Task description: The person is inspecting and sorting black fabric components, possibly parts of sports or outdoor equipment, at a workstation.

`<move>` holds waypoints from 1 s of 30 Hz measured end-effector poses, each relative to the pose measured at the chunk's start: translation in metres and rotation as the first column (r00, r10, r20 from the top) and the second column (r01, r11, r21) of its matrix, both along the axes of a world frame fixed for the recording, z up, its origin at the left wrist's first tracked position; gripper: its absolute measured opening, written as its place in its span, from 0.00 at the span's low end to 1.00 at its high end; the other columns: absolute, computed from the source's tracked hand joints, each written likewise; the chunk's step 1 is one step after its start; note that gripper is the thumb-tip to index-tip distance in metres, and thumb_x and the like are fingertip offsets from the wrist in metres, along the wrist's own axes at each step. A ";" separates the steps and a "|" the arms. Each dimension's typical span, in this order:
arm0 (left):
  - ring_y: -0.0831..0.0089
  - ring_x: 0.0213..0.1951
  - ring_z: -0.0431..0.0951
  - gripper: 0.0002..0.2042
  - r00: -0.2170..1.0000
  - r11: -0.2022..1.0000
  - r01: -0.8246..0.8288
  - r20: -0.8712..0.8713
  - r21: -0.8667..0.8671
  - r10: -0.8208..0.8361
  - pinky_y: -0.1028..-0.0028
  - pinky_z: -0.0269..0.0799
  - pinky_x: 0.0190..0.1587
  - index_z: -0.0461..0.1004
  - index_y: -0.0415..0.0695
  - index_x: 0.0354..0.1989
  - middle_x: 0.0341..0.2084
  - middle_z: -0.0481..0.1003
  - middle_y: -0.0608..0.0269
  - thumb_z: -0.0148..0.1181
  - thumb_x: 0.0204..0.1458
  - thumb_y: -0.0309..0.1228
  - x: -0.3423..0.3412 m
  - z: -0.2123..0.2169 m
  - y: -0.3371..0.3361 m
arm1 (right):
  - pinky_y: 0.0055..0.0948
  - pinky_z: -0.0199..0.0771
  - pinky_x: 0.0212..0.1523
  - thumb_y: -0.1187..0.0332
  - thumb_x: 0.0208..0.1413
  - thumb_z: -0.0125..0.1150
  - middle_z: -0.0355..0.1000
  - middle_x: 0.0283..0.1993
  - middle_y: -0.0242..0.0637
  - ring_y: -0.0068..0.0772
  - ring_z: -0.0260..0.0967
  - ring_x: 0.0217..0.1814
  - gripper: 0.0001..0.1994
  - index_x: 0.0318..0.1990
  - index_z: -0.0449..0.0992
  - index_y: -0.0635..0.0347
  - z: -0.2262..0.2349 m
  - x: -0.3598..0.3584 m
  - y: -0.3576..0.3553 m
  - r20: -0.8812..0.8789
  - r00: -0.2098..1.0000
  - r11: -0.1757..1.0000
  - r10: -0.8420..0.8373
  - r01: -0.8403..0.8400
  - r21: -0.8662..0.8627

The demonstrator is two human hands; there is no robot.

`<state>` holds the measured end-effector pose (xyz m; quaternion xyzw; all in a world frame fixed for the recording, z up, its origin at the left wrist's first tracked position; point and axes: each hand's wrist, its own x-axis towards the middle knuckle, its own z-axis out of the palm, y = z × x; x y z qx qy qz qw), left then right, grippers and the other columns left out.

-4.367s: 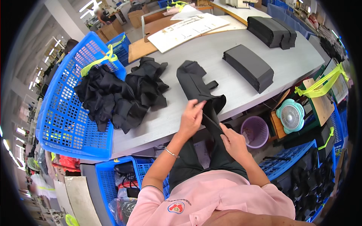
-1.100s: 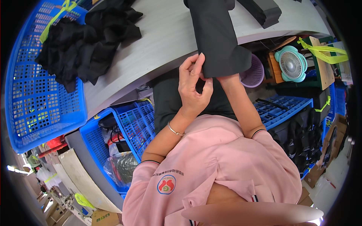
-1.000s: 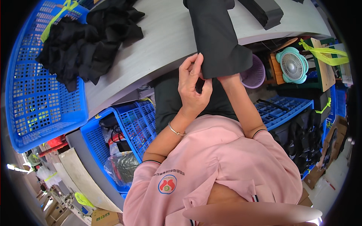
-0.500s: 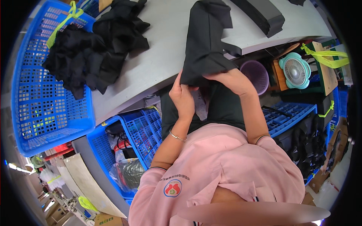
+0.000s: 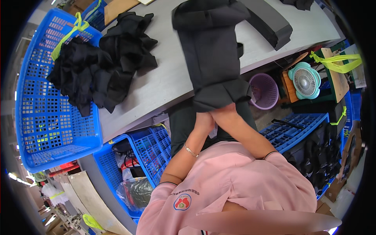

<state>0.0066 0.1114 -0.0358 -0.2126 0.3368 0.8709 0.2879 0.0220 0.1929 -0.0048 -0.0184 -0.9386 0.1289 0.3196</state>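
A long piece of black fabric (image 5: 213,58), which looks like a sewn sleeve or pouch, stretches from the grey table over its front edge to my lap. Its near end is folded into a wide flap. My left hand (image 5: 204,120) and my right hand (image 5: 224,112) are close together at that end, wrists nearly touching. Both reach in beneath the flap, so the fabric hides their fingers, and I cannot see how they hold it. A small black loop sticks out from the piece's right side.
Left on the grey table (image 5: 164,78), a heap of black fabric pieces (image 5: 92,70) spills over a blue basket (image 5: 58,150). A stack of black strips (image 5: 268,23) lies at right. Below are a purple bin (image 5: 264,92), a turquoise fan (image 5: 305,81) and blue crates (image 5: 150,149).
My hands have come together and gone under the near end of the black fabric. The piece now lies straighter and wider, with its near end folded into a flap.
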 end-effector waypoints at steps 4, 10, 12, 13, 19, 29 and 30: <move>0.73 0.50 0.77 0.15 0.865 0.851 0.449 -0.106 -0.273 -0.491 0.70 0.73 0.52 0.73 0.38 0.54 0.50 0.77 0.62 0.58 0.58 0.25 -0.011 -0.024 -0.007 | 0.66 0.59 0.62 0.62 0.48 0.61 0.76 0.51 0.41 0.53 0.70 0.58 0.18 0.48 0.81 0.52 -0.002 -0.006 0.009 0.199 0.967 0.978 -0.159 0.128 0.162; 0.75 0.52 0.74 0.21 0.849 0.873 0.422 -0.232 -0.244 -0.475 0.75 0.70 0.55 0.67 0.38 0.61 0.52 0.74 0.61 0.60 0.59 0.25 -0.002 -0.029 -0.019 | 0.62 0.62 0.56 0.62 0.51 0.61 0.72 0.55 0.44 0.50 0.66 0.60 0.18 0.51 0.79 0.51 -0.024 0.003 0.011 0.409 0.905 0.980 -0.115 0.035 0.198; 0.77 0.54 0.71 0.23 0.871 0.942 0.155 -0.409 -0.299 -0.273 0.77 0.69 0.54 0.65 0.36 0.64 0.55 0.72 0.61 0.60 0.59 0.22 0.007 -0.018 -0.020 | 0.62 0.64 0.52 0.63 0.52 0.60 0.73 0.50 0.44 0.50 0.67 0.58 0.18 0.51 0.79 0.50 -0.025 0.008 0.008 0.311 0.945 0.987 -0.102 0.058 0.149; 0.77 0.50 0.72 0.24 0.730 0.910 -0.119 -0.657 -0.396 -0.190 0.77 0.71 0.49 0.65 0.36 0.63 0.53 0.72 0.60 0.61 0.58 0.19 0.005 -0.012 -0.021 | 0.62 0.63 0.52 0.63 0.52 0.60 0.73 0.50 0.44 0.50 0.66 0.59 0.17 0.51 0.79 0.50 -0.024 0.010 0.006 0.411 0.907 0.988 -0.095 0.036 0.151; 0.83 0.29 0.75 0.09 0.747 0.797 0.046 -0.509 -0.602 -0.427 0.83 0.72 0.31 0.74 0.37 0.45 0.31 0.76 0.65 0.63 0.56 0.19 0.012 0.029 -0.050 | 0.57 0.62 0.51 0.65 0.51 0.61 0.72 0.48 0.42 0.48 0.66 0.55 0.10 0.41 0.80 0.53 -0.014 0.012 0.013 0.425 0.902 0.996 -0.076 0.050 0.073; 0.70 0.57 0.74 0.21 0.886 0.946 0.217 -0.359 -0.242 -0.295 0.69 0.70 0.61 0.67 0.38 0.63 0.58 0.73 0.59 0.54 0.67 0.37 -0.033 0.019 -0.050 | 0.39 0.78 0.44 0.72 0.53 0.58 0.78 0.34 0.42 0.45 0.77 0.35 0.06 0.31 0.82 0.59 0.020 0.082 -0.012 0.678 0.630 0.925 0.378 -0.221 -0.310; 0.70 0.58 0.74 0.21 0.871 0.940 0.281 -0.361 -0.192 -0.334 0.69 0.70 0.61 0.67 0.38 0.63 0.58 0.73 0.59 0.54 0.67 0.37 -0.035 0.017 -0.047 | 0.37 0.79 0.43 0.73 0.53 0.60 0.78 0.34 0.42 0.44 0.78 0.36 0.05 0.30 0.82 0.61 0.028 0.089 -0.007 0.471 0.769 0.860 0.433 -0.197 -0.470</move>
